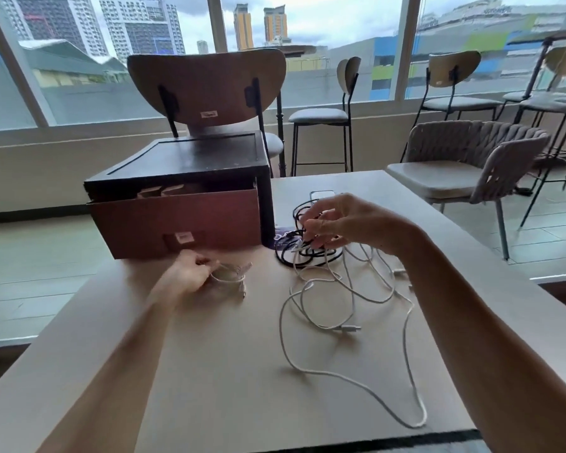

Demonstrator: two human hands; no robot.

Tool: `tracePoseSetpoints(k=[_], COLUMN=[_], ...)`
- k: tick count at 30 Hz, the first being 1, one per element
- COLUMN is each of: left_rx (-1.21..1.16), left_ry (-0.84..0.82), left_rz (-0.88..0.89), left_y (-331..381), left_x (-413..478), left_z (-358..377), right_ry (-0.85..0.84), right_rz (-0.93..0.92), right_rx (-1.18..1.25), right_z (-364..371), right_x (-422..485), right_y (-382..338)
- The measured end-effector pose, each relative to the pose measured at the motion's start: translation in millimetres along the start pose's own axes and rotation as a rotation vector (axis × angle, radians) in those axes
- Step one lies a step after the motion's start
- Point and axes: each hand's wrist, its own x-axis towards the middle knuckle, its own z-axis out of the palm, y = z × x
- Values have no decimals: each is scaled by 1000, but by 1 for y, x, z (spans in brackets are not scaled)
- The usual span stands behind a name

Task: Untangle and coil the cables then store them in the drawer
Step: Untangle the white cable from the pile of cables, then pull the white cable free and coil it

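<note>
A small white coil (pixel 227 277) lies just before the brown drawer (pixel 177 220), partly open at the tabletop's far left corner. A tangled black cable (pixel 286 258) meets a loose white cable (pixel 348 328) sprawling toward the near edge.

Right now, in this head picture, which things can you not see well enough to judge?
Head view only.
1. Inside of the drawer: hidden by the cabinet top; only a narrow gap shows.
2. The small coil in the left hand: blurred, plugs unreadable.
3. Knot of the black cables: covered by the right hand.
</note>
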Motion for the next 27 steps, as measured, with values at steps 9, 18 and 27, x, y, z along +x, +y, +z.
tracePoseSetpoints(k=[9,18,27], left_rx=[136,601,-6], left_ry=[-429,-957,-682], left_rz=[558,817,804], left_y=[80,105,112], left_x=[-79,-144,-125], left_z=[-10,48,54], right_ry=[141,-142,-188], right_rz=[68,175,202], right_rx=[-27,-324,-486], right_z=[-33,-22,-14], right_x=[-58,-121,-144], right_y=[11,27,34])
